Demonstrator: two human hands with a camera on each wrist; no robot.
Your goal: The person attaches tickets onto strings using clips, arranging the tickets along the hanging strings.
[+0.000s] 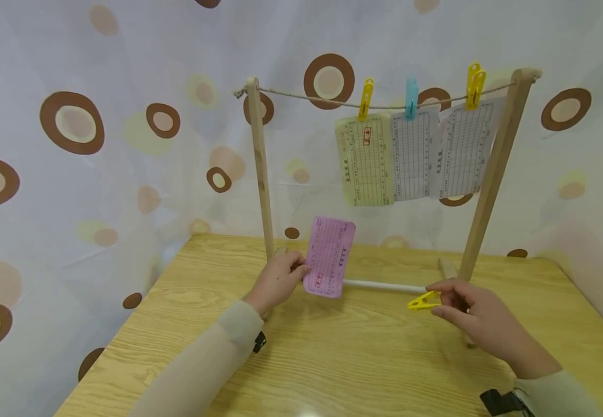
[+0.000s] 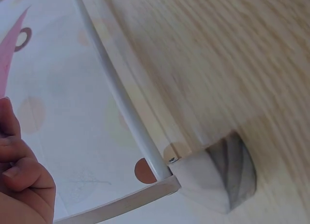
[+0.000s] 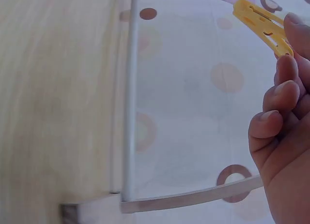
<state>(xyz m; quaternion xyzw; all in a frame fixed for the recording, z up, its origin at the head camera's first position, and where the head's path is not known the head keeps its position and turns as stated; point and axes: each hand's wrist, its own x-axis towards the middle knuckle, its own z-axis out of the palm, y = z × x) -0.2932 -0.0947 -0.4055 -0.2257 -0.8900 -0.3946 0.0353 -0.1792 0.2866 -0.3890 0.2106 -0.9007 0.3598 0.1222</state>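
Note:
My left hand pinches a pink printed slip by its left edge, holding it up in front of the rack's left post. In the left wrist view only a corner of that pink slip shows above the curled fingers. On the right, my right hand pinches a yellow clothespin between thumb and fingers, its nose pointing left. The right wrist view shows the yellow clothespin close up. Above both hands, a yellowish slip and white slips hang from a rope.
The wooden rack has a left post, a right post and a white lower rod. Yellow clothespins and a blue clothespin clamp the hung slips. A wood-grain table lies beneath, before a dotted curtain.

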